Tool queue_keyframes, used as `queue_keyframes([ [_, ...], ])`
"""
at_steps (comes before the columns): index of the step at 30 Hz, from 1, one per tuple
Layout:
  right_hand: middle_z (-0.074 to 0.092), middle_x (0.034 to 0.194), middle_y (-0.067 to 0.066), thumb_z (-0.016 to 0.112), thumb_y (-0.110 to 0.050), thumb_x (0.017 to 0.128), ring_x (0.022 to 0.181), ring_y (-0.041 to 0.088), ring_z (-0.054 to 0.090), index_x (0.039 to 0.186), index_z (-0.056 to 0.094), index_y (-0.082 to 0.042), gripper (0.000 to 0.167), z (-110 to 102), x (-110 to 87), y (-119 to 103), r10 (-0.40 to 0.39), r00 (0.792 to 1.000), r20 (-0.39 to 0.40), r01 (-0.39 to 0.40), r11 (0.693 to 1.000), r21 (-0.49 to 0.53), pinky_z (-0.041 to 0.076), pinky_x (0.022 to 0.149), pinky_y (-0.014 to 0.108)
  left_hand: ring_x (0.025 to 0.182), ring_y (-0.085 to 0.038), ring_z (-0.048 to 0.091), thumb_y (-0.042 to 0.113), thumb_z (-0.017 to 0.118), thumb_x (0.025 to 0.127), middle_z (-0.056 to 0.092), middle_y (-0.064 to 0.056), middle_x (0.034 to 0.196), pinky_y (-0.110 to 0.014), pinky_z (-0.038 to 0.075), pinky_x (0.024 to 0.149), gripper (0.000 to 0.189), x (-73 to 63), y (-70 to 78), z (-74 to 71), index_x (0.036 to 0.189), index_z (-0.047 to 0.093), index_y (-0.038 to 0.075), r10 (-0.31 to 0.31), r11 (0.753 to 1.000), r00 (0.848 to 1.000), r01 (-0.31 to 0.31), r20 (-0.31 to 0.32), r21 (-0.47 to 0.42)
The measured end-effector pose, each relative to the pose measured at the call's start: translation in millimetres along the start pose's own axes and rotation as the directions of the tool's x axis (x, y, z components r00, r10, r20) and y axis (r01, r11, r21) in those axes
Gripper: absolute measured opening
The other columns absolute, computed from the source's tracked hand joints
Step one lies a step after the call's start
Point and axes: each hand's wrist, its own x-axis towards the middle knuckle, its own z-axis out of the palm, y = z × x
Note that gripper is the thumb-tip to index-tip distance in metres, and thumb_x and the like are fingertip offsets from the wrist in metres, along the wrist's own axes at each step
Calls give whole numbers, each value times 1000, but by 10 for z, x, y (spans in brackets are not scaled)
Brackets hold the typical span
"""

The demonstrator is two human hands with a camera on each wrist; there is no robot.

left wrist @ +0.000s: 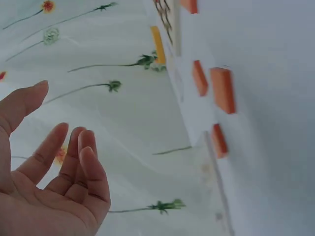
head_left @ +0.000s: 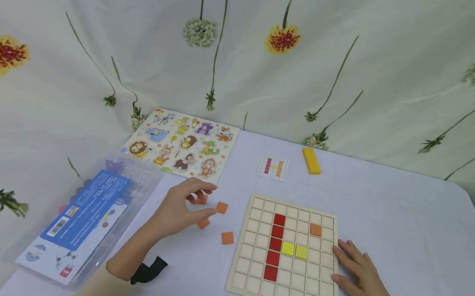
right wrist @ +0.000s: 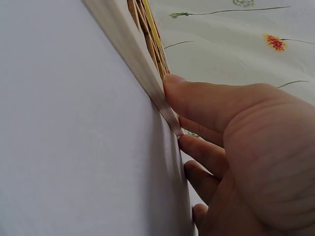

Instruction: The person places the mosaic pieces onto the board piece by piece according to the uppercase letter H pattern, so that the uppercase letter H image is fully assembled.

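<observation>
My left hand (head_left: pixel 180 208) is over several loose orange square tiles (head_left: pixel 227 237) left of the board, its thumb and fingers apart with nothing between them. In the left wrist view the same hand (left wrist: pixel 59 172) has loosely bent fingers, and the orange tiles (left wrist: pixel 224 91) lie on the table. A wooden grid board (head_left: pixel 253 286) carries a column of red tiles (head_left: pixel 275 244), two yellow tiles (head_left: pixel 294 249) beside it and one orange tile (head_left: pixel 316 230) at upper right. At the board's right edge rests my right hand (head_left: pixel 358 276); its thumb and fingertips touch the rim (right wrist: pixel 162 105).
Behind the board lie a pattern card (head_left: pixel 272 167) and a yellow block (head_left: pixel 311 160). An animal puzzle board (head_left: pixel 180 142) sits at back left, with a clear plastic case (head_left: pixel 79 216) holding a blue and white booklet in front. A flowered cloth (head_left: pixel 366 85) hangs behind.
</observation>
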Motion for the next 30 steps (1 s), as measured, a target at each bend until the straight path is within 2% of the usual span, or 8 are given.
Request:
queue_keyframes([
  [3,42,148,25,71,-15,86,143,-14,6,139,53,-4,57,7,7,-2,5,1000,1,-5,1000,-8,-7,122,35,90,-25,59,11,81,78,66,-7,108,-34,53,76,44,-136,-200,-28,120,66,10,-35,999,999,34,-17,-33],
  [6,43,147,23,72,-16,86,143,-15,7,139,53,-5,57,10,17,-3,2,1000,3,-2,1000,-20,-8,121,25,90,-21,59,11,81,78,66,-10,109,-29,52,76,42,-253,-377,-15,118,67,9,-77,995,997,75,-22,-59],
  [10,44,147,23,72,-15,85,143,-14,7,139,54,-5,58,12,23,6,-10,1000,-2,10,1000,-29,-8,119,21,88,-15,58,9,81,77,66,-11,108,-25,50,75,41,-331,-526,28,116,67,8,-113,992,993,111,-22,-65],
  [15,43,147,24,72,-15,86,143,-14,7,140,53,-6,58,22,15,12,-9,1000,-1,9,1000,-21,-8,120,23,85,-16,58,6,81,76,66,-9,106,-24,50,73,42,-351,-622,94,115,68,4,-105,993,994,105,-1,-50],
  [19,43,147,25,72,-15,86,143,-14,7,140,52,-6,58,21,7,13,-10,1000,2,10,1000,-14,-8,120,26,85,-15,57,7,82,75,66,-6,105,-23,50,72,42,-348,-693,145,115,68,5,-115,993,993,115,9,-26],
  [26,44,145,25,72,-15,86,144,-13,7,140,53,-6,58,8,1,27,-23,1000,-5,23,999,-34,-8,116,15,82,-9,54,12,85,73,63,2,97,-22,46,71,45,-322,-744,193,116,69,10,-134,990,991,133,27,50],
  [30,45,145,24,73,-13,85,145,-11,9,139,53,-6,58,1,-1,28,-43,999,-15,42,998,-37,-7,117,15,78,-9,52,11,85,71,61,2,94,-22,45,69,46,-315,-758,212,115,70,10,-133,989,991,131,18,66],
])
